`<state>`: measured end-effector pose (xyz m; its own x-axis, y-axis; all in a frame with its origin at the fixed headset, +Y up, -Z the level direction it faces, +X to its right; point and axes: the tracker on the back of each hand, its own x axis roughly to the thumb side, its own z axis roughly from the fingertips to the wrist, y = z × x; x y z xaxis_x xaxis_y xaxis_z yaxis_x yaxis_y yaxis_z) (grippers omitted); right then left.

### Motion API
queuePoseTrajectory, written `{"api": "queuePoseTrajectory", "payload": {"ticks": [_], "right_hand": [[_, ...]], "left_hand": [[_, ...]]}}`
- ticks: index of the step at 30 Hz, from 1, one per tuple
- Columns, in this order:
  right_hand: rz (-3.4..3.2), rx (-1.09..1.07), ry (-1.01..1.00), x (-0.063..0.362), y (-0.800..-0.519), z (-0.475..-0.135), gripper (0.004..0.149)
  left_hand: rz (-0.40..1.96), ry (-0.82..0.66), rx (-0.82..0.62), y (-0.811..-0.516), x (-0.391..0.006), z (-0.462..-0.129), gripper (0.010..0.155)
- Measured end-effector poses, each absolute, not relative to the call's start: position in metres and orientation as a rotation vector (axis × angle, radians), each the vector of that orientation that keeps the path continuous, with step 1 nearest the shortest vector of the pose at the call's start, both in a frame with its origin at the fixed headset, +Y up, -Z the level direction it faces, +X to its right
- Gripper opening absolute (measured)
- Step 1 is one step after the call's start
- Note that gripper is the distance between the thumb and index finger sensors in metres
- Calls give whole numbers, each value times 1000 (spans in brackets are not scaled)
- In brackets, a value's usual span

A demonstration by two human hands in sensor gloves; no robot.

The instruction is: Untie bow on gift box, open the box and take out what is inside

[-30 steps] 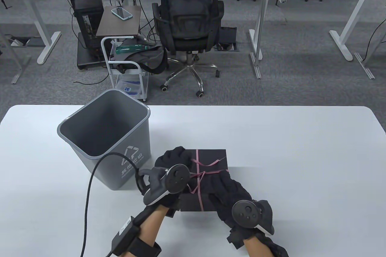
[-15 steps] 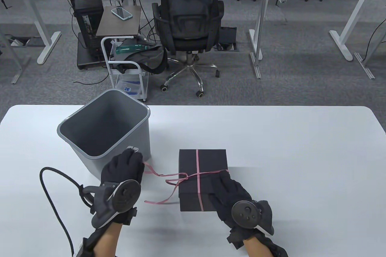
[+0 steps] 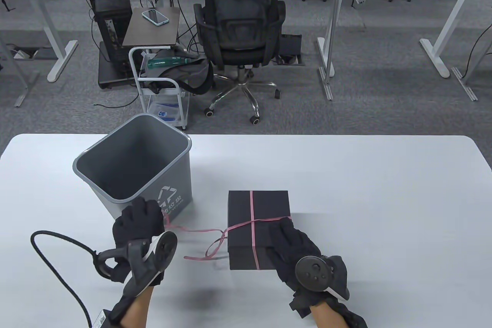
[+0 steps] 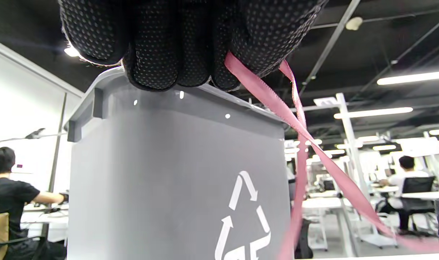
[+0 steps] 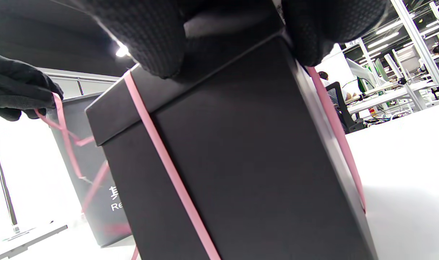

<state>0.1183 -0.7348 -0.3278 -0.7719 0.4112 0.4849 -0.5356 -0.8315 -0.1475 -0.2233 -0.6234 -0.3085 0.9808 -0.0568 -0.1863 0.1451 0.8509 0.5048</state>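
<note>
Left hand (image 3: 137,220) pinching thin pink satin ribbon (image 3: 200,230), stretched sideways, just before grey plastic waste bin (image 3: 115,182). Right hand (image 3: 292,239) pressing flat on lidded square black cardboard gift box (image 3: 265,203), still ribbon-crossed, between both hands on white worktop (image 3: 384,208).
</note>
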Motion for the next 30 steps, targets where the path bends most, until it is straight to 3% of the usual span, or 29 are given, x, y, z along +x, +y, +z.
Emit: {"api": "queuePoseTrajectory", "payload": {"ticks": [3,7,11,13,19,25,30], "right_hand": [[2530,606,-379,118,-735,-328,64],[2532,606,-381,118,-735,-327,64],[2535,607,-386,118,-736,-328,64],[2531,606,-388,118,-736,-328,64],[2526,606,-386,119,-736,-328,64],[2519,606,-382,119,-735,-328,64],[2523,608,-381,119,-734,-327,64]], "left_hand": [[-7,84,466,-632,-217,-312,40],[20,-1,234,-652,-198,-327,53],[77,-183,-31,-676,-172,-344,83],[186,-248,-148,-688,-164,-353,90],[166,-258,-149,-716,-155,-367,75],[379,-284,-98,-719,-160,-366,42],[406,-279,-62,-707,-162,-361,40]]}}
